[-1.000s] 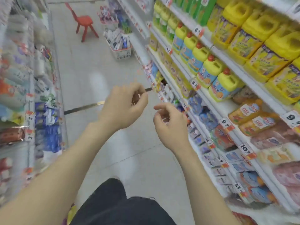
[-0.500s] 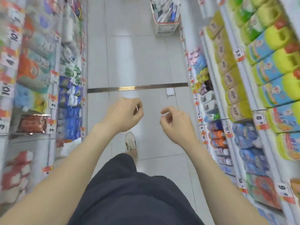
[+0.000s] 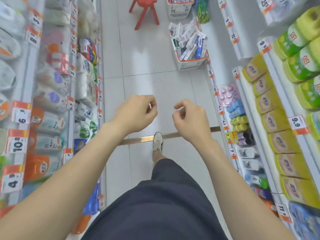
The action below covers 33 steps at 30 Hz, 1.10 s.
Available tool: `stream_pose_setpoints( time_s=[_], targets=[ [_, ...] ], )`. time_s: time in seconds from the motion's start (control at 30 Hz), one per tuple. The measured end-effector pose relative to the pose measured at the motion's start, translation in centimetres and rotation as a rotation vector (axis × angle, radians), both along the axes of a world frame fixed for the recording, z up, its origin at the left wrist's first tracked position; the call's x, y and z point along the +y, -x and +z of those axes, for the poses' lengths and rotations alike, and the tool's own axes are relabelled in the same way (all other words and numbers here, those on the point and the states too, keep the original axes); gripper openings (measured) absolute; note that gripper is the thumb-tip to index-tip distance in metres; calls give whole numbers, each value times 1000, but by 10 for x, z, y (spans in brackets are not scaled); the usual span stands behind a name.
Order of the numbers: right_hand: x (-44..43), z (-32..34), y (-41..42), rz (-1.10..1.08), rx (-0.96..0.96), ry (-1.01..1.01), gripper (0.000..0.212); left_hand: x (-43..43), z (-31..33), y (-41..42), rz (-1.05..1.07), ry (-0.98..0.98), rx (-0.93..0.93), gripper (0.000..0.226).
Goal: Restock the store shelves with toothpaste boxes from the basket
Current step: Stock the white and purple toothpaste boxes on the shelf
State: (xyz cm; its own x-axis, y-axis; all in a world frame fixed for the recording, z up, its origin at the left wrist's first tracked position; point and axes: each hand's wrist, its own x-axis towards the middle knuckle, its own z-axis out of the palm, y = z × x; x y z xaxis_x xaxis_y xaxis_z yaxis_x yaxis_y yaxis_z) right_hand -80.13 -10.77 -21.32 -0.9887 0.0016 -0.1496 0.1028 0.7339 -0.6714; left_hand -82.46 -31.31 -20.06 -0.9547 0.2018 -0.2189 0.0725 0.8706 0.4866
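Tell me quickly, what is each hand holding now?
Left hand: fingers curled; a white speck shows there, cannot tell if held.
Right hand: loosely curled, holds nothing.

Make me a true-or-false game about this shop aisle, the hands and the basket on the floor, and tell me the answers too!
1. The white plastic basket with a red rim is piled with toothpaste boxes. True.
2. The left hand holds a toothpaste box. False: it holds no box, and its fingers are only curled.
3. The red plastic stool stands farther down the aisle than that basket. True.
4. The basket sits up on a left-hand shelf. False: it stands on the white tiled floor, against the right-hand shelves.
5. A white shoe is stepping across the metal floor strip. True.
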Motion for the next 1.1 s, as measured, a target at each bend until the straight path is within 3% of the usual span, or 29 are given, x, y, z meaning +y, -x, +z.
stream_pose_setpoints(
  time_s=[0.33, 0.7, 0.9, 1.1],
  targets=[
    [-70, 16, 347, 101, -54, -38, 22, -61, 19, 311, 101, -13, 5, 13],
    [-164, 2, 729, 33, -85, -28, 21, -142, 3, 692, 92, -97, 35, 13],
    [-151, 13, 898, -90, -92, -1, 23, -133, 17, 896, -70, -53, 2, 13],
    [-101, -17, 1082, -237, -99, 27, 22, -96, 1, 1107, -210, -36, 41, 12]
  ],
)
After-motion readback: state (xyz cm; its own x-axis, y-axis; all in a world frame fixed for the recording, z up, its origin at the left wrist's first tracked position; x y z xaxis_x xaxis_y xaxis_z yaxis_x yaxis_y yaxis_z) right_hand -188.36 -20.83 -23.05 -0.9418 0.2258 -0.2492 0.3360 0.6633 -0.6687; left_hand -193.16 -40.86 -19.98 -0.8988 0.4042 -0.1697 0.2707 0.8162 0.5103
